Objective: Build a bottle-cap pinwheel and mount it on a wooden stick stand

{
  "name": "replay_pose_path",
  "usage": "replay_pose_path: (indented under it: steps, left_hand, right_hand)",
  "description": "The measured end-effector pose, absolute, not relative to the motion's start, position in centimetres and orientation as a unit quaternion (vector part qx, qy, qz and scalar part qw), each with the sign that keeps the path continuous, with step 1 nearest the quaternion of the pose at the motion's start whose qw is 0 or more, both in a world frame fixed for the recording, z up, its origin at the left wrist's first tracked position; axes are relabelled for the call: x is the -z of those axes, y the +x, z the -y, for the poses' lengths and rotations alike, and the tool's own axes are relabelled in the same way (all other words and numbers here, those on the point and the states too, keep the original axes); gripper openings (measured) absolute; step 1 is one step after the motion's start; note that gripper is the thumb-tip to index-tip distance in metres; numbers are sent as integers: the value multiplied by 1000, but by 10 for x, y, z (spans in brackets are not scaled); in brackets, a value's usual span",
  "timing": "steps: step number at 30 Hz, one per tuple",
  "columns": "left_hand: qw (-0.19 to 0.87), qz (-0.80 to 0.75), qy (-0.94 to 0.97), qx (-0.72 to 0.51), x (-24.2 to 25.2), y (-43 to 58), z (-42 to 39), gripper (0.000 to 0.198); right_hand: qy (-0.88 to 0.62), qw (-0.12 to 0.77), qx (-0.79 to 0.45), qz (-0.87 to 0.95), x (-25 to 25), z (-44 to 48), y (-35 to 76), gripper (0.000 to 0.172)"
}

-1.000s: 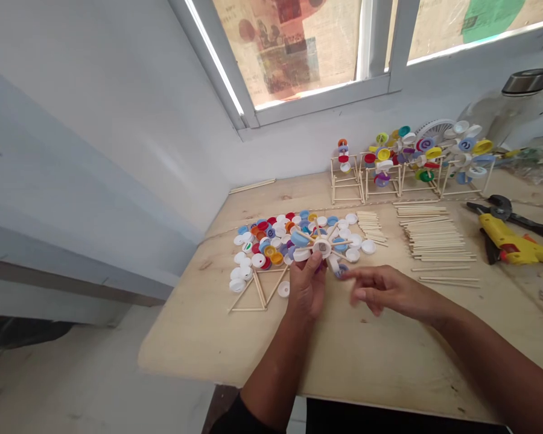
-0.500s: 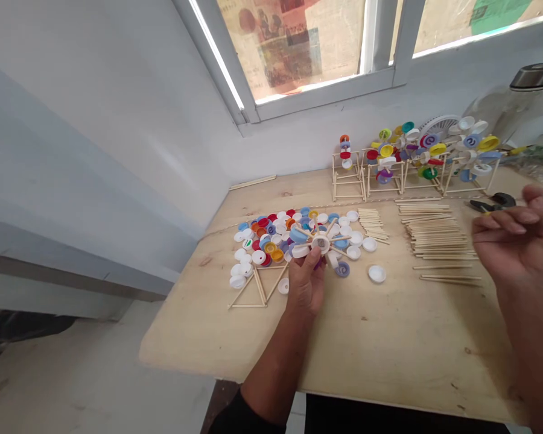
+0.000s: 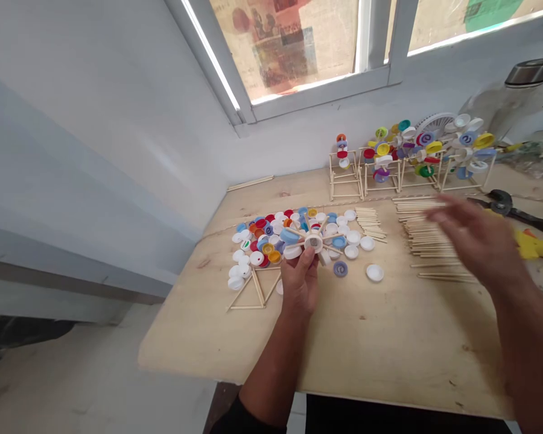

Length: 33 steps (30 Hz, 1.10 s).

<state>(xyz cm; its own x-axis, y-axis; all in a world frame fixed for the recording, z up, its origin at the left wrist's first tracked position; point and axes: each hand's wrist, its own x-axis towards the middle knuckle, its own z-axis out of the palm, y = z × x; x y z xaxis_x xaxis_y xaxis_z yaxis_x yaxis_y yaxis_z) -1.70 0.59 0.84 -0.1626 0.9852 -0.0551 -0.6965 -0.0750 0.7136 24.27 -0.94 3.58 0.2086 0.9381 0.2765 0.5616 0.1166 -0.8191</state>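
My left hand point(image 3: 301, 280) is closed round a small wheel of wooden sticks point(image 3: 314, 243) fanning out from a white cap at its centre. Blue and white bottle caps sit on some of its sticks. Behind and below the wheel lies a spread of loose bottle caps point(image 3: 256, 258) in white, red, blue and orange. My right hand point(image 3: 484, 241), a little blurred, hovers above a pile of wooden sticks point(image 3: 419, 232); its fingers reach out to the left, and nothing shows in them. A triangular stick frame point(image 3: 247, 307) lies left of my left hand.
Along the wall stand several stick frames point(image 3: 346, 196) bearing cap wheels point(image 3: 382, 149). A yellow glue gun point(image 3: 540, 247) and black-jawed pliers point(image 3: 501, 202) lie at the right. A clear jar point(image 3: 493, 108) and a white fan point(image 3: 437, 122) are at the back right. Shorter sticks point(image 3: 370, 223) lie mid-table.
My right hand has swung left from the right side to over the stick pile, its fingers straightening. The glue gun has come into view. My left hand still holds the wheel, shifted slightly left.
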Motion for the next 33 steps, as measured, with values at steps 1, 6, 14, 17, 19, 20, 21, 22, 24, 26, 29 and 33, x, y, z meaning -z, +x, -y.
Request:
replay_pose_path:
  steps: [1, 6, 14, 17, 19, 20, 21, 22, 24, 26, 29, 33]
  left_hand:
    - [607, -311, 231, -694, -8, -17, -6, 31]
    - [615, -314, 231, -686, -10, -16, -5, 29]
    - [629, -309, 243, -671, -8, -13, -3, 25]
    - [632, -306, 252, -666, -8, -13, -3, 26]
    - [635, -304, 254, -663, -9, -13, -2, 26]
    - [638, -303, 254, -661, -9, -12, -2, 26]
    - [640, -302, 255, -659, -9, -12, -2, 25]
    - [641, -303, 256, -657, -10, -11, -1, 25]
    - [643, -304, 263, -652, -10, -10, -1, 25]
    - [642, -306, 268, -650, -10, -9, 0, 26]
    - [638, -307, 269, -653, -9, -9, -1, 26]
    - [636, -308, 270, -654, -8, -10, -1, 26]
  right_hand:
    - [-619, 373, -228, 653, -31, 8, 238, 37]
    - [-563, 95, -241, 785, -9, 8, 215, 32]
    - [-545, 182, -167, 801, -1, 7, 183, 26]
    - [-545, 220, -212, 781, 4, 4, 184, 31]
    - [-556, 248, -243, 755, 6, 2, 187, 32]
    - [-561, 264, -253, 743, 6, 1, 189, 33]
    - [-564, 277, -259, 733, 6, 1, 189, 33]
    - [-567, 285, -261, 727, 6, 1, 189, 33]
    - [-568, 292, -251, 728, 6, 1, 187, 31]
    - [-551, 299, -204, 752, 8, 2, 182, 26]
    - [-480, 299, -95, 819, 10, 4, 172, 19]
    - [-426, 268, 4, 864, 9, 7, 159, 15]
